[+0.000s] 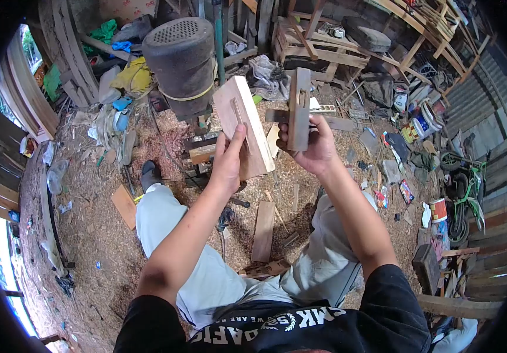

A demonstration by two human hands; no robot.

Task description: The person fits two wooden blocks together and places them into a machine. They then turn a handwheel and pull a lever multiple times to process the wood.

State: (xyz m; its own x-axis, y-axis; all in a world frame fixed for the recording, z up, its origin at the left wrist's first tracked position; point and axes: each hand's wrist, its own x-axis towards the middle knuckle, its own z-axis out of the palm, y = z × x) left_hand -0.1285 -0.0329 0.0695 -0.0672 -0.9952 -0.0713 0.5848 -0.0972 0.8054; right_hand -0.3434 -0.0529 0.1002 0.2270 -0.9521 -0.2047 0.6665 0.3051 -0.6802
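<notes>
My left hand (230, 157) is wrapped round a pale wooden board (243, 126), thumb on its broad face. The board is tilted up in front of me, and a narrow strip or groove runs along that face near the thumb. In my right hand (318, 150) is a darker wooden hand plane (299, 106), held upright with a slot in its body and a crosswise handle sticking out at the sides. The two pieces are side by side, a small gap between them. My right fingers are partly hidden behind the plane.
Between my legs a flat wooden plank (263, 230) lies on the shavings-covered floor (106, 235). A dark perforated drum (183, 65) stands ahead to the left. Stacked lumber (324, 53) is at the back; paint buckets (421, 123) and a small green bike (471, 200) are right.
</notes>
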